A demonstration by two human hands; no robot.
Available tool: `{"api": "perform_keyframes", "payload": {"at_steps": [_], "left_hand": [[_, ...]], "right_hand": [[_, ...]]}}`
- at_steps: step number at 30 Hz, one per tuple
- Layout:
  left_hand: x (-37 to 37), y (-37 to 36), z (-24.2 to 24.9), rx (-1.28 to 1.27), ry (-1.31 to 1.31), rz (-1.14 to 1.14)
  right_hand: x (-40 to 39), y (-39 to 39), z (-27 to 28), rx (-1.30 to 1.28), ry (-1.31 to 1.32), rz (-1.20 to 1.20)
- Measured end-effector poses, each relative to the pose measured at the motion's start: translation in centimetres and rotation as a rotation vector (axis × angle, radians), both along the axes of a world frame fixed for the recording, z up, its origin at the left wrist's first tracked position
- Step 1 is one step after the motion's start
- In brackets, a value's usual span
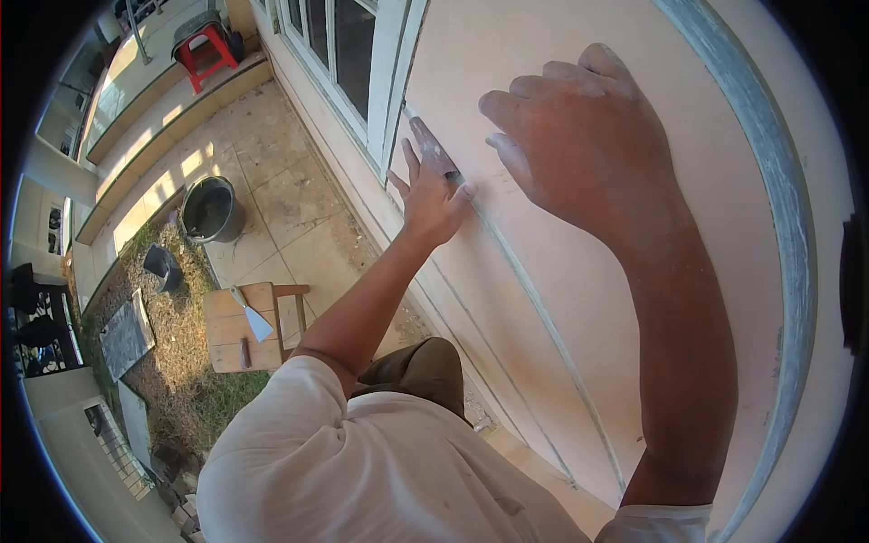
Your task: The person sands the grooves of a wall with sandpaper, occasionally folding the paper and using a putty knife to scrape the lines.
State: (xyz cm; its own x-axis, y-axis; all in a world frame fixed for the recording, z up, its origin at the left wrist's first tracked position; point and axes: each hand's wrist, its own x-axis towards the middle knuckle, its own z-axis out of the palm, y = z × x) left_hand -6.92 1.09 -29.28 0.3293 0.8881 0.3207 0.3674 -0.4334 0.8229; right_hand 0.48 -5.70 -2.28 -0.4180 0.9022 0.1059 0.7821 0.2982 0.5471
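My left hand (434, 206) is against the pale pink wall (561, 299) beside the window frame. A narrow, grey-smeared tool (433, 147) lies between its thumb and fingers, the thin tip pointing up toward the frame's edge. From the hand, a long pale groove line (534, 290) runs down the wall. Higher and to the right, my right hand (584, 136) is close to the wall, dusty, with its back toward me. Its fingers curl away from view and the thumb juts left; whatever lies under them is hidden.
A wooden stool (222, 317) bears a putty knife (253, 317) and a small dark-handled tool (244, 351). Behind it stand a black bucket (213, 210) and a smaller dark pail (163, 268). A red stool (206, 56) is on the steps. The window frame (389, 81) adjoins the wall.
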Motion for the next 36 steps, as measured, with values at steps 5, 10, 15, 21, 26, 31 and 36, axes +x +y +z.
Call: {"api": "perform_keyframes", "payload": {"at_steps": [5,10,15,21,26,31,36], "left_hand": [[1.5,2.3,-1.0,-0.144,-0.299,0.048],[-0.3,0.2,1.6,-0.135,0.064,0.036],[0.1,1.1,1.5,-0.134,-0.05,0.099],[-2.0,2.9,2.9,-0.188,0.482,-0.057],[-0.7,-0.1,-0.5,0.197,0.224,0.023],[-2.4,3.3,0.5,0.006,0.525,-0.034],[-1.8,1.5,-0.5,0.287,0.517,-0.023]], "right_hand": [[-0.5,-0.3,0.1,0.066,-0.014,0.065],[-0.3,-0.4,0.0,0.055,-0.073,0.036],[-0.4,-0.2,-0.1,0.079,-0.087,0.044],[-0.4,-0.3,-0.2,0.076,-0.13,0.024],[-0.5,-0.2,-0.1,0.078,-0.071,0.034],[-1.2,0.0,0.6,0.062,-0.078,0.008],[-1.6,-0.5,3.4,-0.215,0.058,-0.003]]}}
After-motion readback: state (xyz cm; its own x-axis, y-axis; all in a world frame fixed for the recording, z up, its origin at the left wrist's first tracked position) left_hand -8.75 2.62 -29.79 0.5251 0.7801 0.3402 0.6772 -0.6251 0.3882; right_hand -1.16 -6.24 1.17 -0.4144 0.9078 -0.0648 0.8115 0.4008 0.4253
